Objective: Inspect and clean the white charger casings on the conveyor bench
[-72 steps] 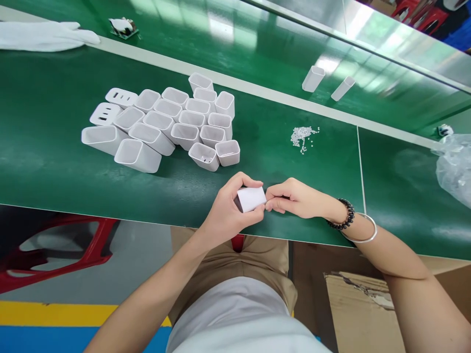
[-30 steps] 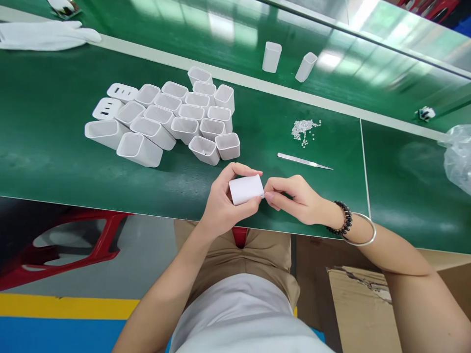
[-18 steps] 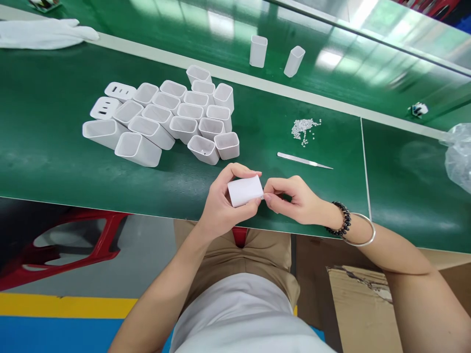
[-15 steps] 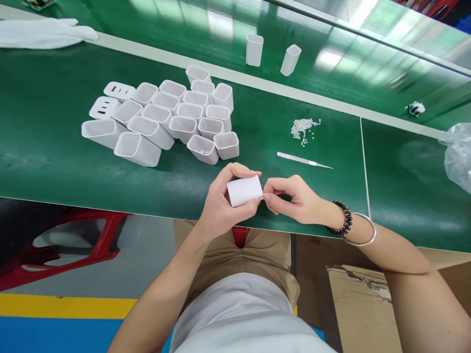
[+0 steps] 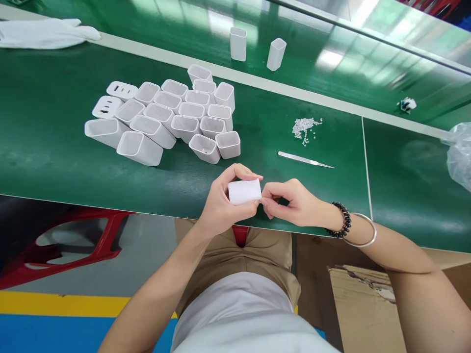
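Observation:
My left hand point(image 5: 230, 201) is wrapped round a white plastic charger housing point(image 5: 244, 191), thumb on the near side and fingers on the far side. The housing lies sideways just above the table's front part. At its right end my right hand point(image 5: 281, 198) is closed in a pinch, fingertips touching the rim near my left thumb; anything between them is too small to make out. Beyond my right hand lie metal tweezers point(image 5: 305, 160) and a small heap of tiny clear pieces point(image 5: 304, 126).
Several open white housings point(image 5: 184, 127) stand grouped at the left, two slotted end faces point(image 5: 106, 106) among them. Behind a pale strip, two housings point(image 5: 238, 45) and a small component point(image 5: 407, 105) sit on a green belt. A white glove point(image 5: 47, 33) and plastic bag point(image 5: 461, 157) flank the table.
The two housings and the small component on the far belt have shifted left. The housing in my left hand has turned slightly; my right fingertips stay at its end.

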Demonstrator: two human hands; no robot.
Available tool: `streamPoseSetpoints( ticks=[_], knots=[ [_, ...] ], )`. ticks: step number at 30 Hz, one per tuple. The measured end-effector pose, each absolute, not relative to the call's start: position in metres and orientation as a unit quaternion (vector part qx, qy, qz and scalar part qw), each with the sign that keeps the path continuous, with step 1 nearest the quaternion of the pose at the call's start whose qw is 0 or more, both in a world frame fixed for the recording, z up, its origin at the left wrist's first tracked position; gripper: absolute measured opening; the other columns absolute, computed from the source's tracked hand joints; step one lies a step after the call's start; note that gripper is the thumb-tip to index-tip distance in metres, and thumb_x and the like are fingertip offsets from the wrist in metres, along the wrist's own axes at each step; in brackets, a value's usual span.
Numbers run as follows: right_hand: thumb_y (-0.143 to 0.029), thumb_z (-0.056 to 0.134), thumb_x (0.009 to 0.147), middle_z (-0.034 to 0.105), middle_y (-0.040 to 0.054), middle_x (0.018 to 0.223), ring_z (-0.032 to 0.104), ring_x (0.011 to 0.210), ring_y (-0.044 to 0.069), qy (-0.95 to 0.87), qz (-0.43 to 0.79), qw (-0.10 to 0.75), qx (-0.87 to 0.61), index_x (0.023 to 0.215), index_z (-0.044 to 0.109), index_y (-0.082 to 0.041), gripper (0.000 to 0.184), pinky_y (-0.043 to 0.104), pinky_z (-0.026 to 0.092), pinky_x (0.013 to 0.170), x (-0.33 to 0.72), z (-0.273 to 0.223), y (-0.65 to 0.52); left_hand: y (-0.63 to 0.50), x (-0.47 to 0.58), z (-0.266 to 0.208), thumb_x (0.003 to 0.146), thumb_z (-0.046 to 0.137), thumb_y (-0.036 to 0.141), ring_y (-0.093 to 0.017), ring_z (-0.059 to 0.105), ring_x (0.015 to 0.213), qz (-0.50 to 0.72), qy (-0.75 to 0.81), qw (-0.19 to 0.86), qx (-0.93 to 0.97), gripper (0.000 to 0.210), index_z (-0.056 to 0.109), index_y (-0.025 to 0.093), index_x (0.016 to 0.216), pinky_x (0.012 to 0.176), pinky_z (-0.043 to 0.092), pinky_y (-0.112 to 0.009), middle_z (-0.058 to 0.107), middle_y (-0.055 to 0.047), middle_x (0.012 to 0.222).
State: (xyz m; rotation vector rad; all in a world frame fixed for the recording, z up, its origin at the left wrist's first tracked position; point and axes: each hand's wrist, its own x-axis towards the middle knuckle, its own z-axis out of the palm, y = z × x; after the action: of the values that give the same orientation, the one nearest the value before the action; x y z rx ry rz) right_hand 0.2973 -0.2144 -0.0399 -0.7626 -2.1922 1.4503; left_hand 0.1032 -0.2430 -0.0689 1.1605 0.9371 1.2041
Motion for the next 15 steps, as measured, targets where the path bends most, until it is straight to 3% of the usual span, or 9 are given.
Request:
streamPoseSetpoints(
  ticks=[5, 10, 13, 15],
  knots=[
    [-0.018, 0.054, 0.093, 0.056, -0.0043, 0.060, 0.040, 0.053, 0.005, -0.782, 0.512, 0.200, -0.293, 0.073, 0.051, -0.017, 0.020, 0.019, 0.031, 0.051, 0.296, -0.042, -0.213, -0.242, 0.104, -0.066, 0.060, 0.076, 0.012, -0.016, 0.062, 0.088, 0.514, 0.413, 0.570, 0.490, 0.031, 0.061, 0.019, 0.086, 0.066, 0.048, -0.023, 0.062, -0.003, 0.094],
    [-0.030, 0.051, 0.100, 0.055, -0.0035, 0.063, 0.042, 0.055, 0.006, -0.772, 0.516, 0.233, -0.289, 0.075, 0.049, -0.017, 0.029, 0.020, 0.034, 0.053, 0.296, -0.047, -0.207, -0.243, 0.104, -0.069, 0.068, 0.082, 0.022, -0.012, 0.059, 0.076, 0.499, 0.417, 0.619, 0.441, 0.035, 0.060, 0.019, 0.094, 0.061, 0.048, -0.021, 0.064, -0.005, 0.104],
    [-0.042, 0.063, 0.096, 0.053, -0.0038, 0.070, 0.044, 0.059, 0.008, -0.773, 0.491, 0.289, -0.281, 0.091, 0.051, -0.018, 0.027, 0.020, 0.038, 0.055, 0.297, -0.054, -0.208, -0.246, 0.103, -0.070, 0.070, 0.085, 0.031, -0.008, 0.055, 0.065, 0.476, 0.397, 0.687, 0.379, 0.042, 0.060, 0.020, 0.102, 0.055, 0.047, -0.020, 0.063, -0.003, 0.096],
    [-0.046, 0.071, 0.091, 0.054, -0.0030, 0.077, 0.047, 0.064, 0.010, -0.784, 0.465, 0.305, -0.276, 0.109, 0.050, -0.019, 0.038, 0.021, 0.042, 0.058, 0.297, -0.058, -0.210, -0.252, 0.101, -0.069, 0.070, 0.086, 0.035, -0.008, 0.052, 0.060, 0.471, 0.383, 0.714, 0.349, 0.043, 0.059, 0.020, 0.100, 0.052, 0.044, -0.019, 0.060, 0.000, 0.084]
  ],
)
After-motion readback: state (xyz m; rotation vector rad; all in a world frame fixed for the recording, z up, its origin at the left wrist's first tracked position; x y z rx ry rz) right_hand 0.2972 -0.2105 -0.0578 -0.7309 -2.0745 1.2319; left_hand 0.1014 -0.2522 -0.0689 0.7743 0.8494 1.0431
